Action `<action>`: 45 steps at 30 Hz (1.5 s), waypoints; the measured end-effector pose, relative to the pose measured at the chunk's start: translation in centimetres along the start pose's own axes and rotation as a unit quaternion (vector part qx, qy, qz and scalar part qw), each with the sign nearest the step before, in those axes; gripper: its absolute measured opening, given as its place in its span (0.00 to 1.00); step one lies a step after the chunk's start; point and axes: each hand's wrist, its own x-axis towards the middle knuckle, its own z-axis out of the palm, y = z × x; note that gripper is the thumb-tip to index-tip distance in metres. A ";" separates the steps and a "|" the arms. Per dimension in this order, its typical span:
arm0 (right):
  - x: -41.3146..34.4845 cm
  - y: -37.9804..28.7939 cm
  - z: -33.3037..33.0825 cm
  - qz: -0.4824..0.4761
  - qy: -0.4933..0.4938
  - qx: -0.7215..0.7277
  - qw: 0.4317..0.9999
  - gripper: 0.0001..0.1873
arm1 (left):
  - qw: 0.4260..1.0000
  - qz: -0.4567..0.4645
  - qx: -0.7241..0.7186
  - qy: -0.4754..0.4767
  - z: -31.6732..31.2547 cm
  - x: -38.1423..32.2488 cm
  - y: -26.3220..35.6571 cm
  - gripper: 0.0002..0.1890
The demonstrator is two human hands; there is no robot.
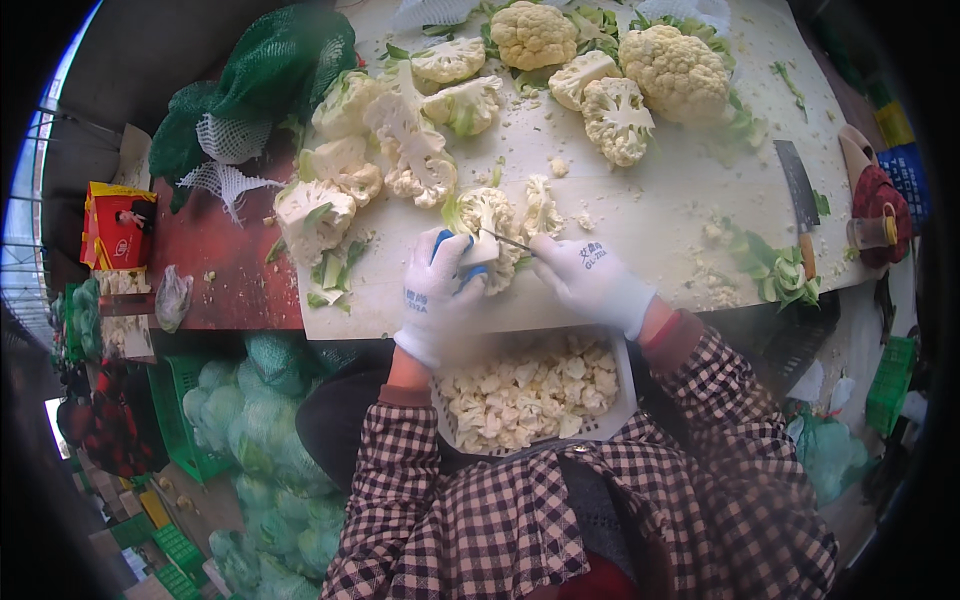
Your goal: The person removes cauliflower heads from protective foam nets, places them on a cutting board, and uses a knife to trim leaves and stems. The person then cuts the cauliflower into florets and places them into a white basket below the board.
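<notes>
My left hand (442, 289), in a white knitted glove with blue on the fingers, grips a cut cauliflower piece (486, 214) by its pale stem side, just above the table's near edge. From the right, my right hand (592, 279), gloved alike, holds a small knife (504, 239) whose thin blade lies against that piece. Close by on the board lies a loose cauliflower floret (541, 206). Cut cauliflower chunks (416, 150) are heaped to the upper left. Below my hands, a white plastic basket (628, 375) at my lap holds many small florets (525, 397).
Whole cauliflower heads (675, 71) and halves lie at the far side. A cleaver (796, 184) and leaf trimmings (784, 274) are at the right. Green mesh netting (262, 82) lies at the upper left. Filled mesh sacks (277, 465) stand below left, near a green crate (176, 420).
</notes>
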 end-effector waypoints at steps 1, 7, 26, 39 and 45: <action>0.1 0.0 0.2 0.014 -0.010 -0.013 1.000 0.15 | 1.000 -0.004 -0.003 -0.004 0.0 -0.1 -0.1 0.24; -0.1 -0.6 1.9 0.054 0.056 0.140 0.987 0.15 | 0.998 -0.048 0.019 0.023 0.6 -0.8 0.4 0.23; -1.7 -2.3 7.4 0.053 0.087 0.052 0.993 0.11 | 0.981 -0.143 -0.052 0.118 2.5 -3.6 2.0 0.20; -0.4 -1.0 4.8 0.085 0.031 0.172 0.981 0.12 | 0.981 -0.121 -0.054 0.146 3.2 -3.8 0.1 0.22; 0.0 -1.1 2.9 0.192 -0.016 0.377 0.906 0.13 | 0.952 -0.243 -0.100 0.159 3.3 -5.0 -1.4 0.20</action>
